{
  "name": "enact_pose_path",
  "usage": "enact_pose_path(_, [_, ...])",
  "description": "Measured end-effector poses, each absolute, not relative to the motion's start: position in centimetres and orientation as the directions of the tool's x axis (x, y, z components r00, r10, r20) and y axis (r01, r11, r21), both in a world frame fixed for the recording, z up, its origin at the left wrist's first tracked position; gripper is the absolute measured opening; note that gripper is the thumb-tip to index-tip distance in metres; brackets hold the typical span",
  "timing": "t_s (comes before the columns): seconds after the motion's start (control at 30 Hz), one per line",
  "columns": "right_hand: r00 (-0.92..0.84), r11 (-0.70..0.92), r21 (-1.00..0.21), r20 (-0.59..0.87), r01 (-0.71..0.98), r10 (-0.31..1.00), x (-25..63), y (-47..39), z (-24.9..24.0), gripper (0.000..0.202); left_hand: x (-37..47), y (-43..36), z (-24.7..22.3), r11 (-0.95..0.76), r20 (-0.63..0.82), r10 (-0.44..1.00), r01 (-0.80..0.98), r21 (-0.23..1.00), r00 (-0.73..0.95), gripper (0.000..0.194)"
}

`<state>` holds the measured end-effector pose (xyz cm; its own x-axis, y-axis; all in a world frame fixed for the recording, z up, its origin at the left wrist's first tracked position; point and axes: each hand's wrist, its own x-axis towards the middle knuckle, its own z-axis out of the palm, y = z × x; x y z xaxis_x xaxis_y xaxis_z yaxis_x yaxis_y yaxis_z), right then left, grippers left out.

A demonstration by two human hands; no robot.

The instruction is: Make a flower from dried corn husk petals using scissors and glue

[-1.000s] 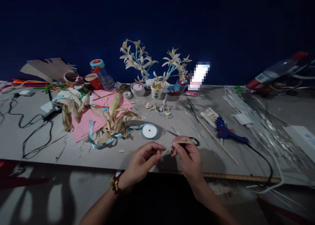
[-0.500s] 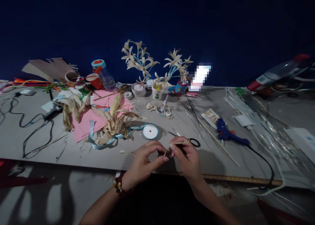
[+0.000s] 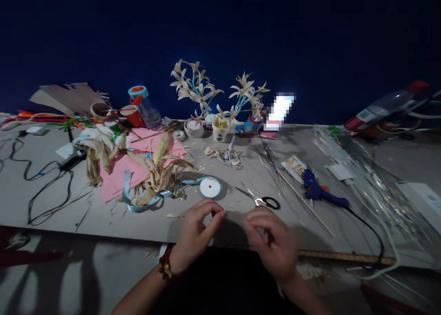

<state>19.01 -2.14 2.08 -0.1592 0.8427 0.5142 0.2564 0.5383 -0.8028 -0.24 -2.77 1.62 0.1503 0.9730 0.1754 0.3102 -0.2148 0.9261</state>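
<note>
My left hand (image 3: pixel 201 225) is above the front of the table, thumb and forefinger pinched together. A tiny pale tip shows at the pinch, too small to name. My right hand (image 3: pixel 272 239), slightly blurred, is apart from it with curled fingers; what they hold, if anything, is hidden. Scissors (image 3: pixel 268 202) with black handles lie just beyond my right hand. A spool of light blue ribbon (image 3: pixel 210 186) lies beyond my left hand, its ribbon running left to dried corn husks (image 3: pixel 161 179). A small pale scrap (image 3: pixel 175 216) rests beside my left hand.
Pale husk flowers (image 3: pixel 198 87) on blue stems stand at the back near a paper cup (image 3: pixel 220 130). To the right lie a blue glue gun (image 3: pixel 320 191), a thin stick (image 3: pixel 310 208) and wires (image 3: pixel 272 161). Pink paper (image 3: pixel 115 179), a water bottle (image 3: pixel 149 110) and black cables (image 3: pixel 32 177) are left.
My hands, close together before with a thin pale strip between them, have separated. The right moved right and toward me, uncovering the scissors; the left shifted slightly left. The strip no longer shows between them.
</note>
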Motion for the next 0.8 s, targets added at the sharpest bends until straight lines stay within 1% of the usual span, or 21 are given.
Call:
enact_pose_path(0.03, [-0.242,0.632,-0.700,0.585,0.333,0.774,19.3,-2.1,2.6,0.024,-0.3,-2.8,1.6,-0.217,0.176,0.972,0.299,0.929,0.158,0.018])
enact_pose_path(0.07, [-0.322,0.695,-0.595,0.619,0.403,0.716,19.6,-2.0,3.0,0.035,-0.3,-2.7,1.6,-0.218,0.175,0.970,0.284,0.934,0.169,0.017])
enact_pose_path(0.1, [-0.384,0.726,-0.504,0.624,0.468,0.681,19.9,-1.7,3.3,0.043,-0.3,-2.7,1.7,-0.219,0.174,0.968,0.268,0.938,0.183,0.016])
enact_pose_path(0.13, [-0.418,0.729,-0.437,0.613,0.527,0.670,20.1,-1.4,3.3,0.045,-0.3,-2.7,1.8,-0.214,0.168,0.967,0.252,0.944,0.193,0.015])
enact_pose_path(0.17, [-0.427,0.717,-0.396,0.603,0.573,0.674,20.3,-1.1,3.3,0.044,-0.3,-2.7,1.8,-0.204,0.158,0.967,0.237,0.950,0.199,0.015])
enact_pose_path(0.23, [-0.404,0.681,-0.387,0.587,0.621,0.702,20.7,-0.5,2.9,0.036,-0.4,-2.7,1.9,-0.179,0.136,0.970,0.210,0.961,0.201,0.015])
enact_pose_path(0.3, [-0.417,0.671,-0.449,0.542,0.590,0.729,21.0,-0.2,2.5,0.029,-0.6,-2.7,1.9,-0.166,0.129,0.973,0.189,0.968,0.192,0.016])
enact_pose_path(0.37, [-0.483,0.667,-0.562,0.462,0.489,0.743,21.0,-0.3,2.3,0.024,-0.8,-2.7,1.8,-0.168,0.139,0.976,0.171,0.971,0.169,0.015])
enact_pose_path(0.43, [-0.543,0.619,-0.681,0.372,0.392,0.753,20.7,-0.5,2.4,0.021,-1.0,-2.7,1.6,-0.173,0.152,0.979,0.150,0.973,0.138,0.012])
enact_pose_path(0.5, [-0.534,0.544,-0.764,0.316,0.346,0.784,20.5,-0.8,2.5,0.021,-0.9,-2.8,1.5,-0.182,0.168,0.980,0.138,0.974,0.102,0.010])
enact_pose_path(0.6, [-0.471,0.416,-0.858,0.245,0.301,0.847,20.1,-1.3,2.5,0.022,-0.8,-2.8,1.4,-0.217,0.210,0.976,0.153,0.964,0.061,0.007])
enact_pose_path(0.63, [-0.455,0.343,-0.899,0.194,0.273,0.869,19.9,-1.5,2.4,0.025,-0.7,-2.9,1.4,-0.236,0.229,0.972,0.164,0.958,0.059,0.007])
enact_pose_path(0.7, [-0.437,0.121,-0.976,0.031,0.180,0.899,19.6,-1.8,2.1,0.036,-0.7,-3.0,1.2,-0.286,0.280,0.958,0.193,0.939,0.062,0.007])
enact_pose_path(0.73, [-0.428,-0.008,-0.993,-0.058,0.119,0.902,19.4,-1.9,2.0,0.040,-0.7,-3.0,1.1,-0.319,0.312,0.948,0.207,0.925,0.066,0.009])
enact_pose_path(0.8, [-0.393,-0.225,-0.974,-0.205,-0.006,0.896,18.8,-2.1,1.6,0.046,-0.9,-3.2,0.8,-0.401,0.388,0.916,0.232,0.887,0.100,0.016])
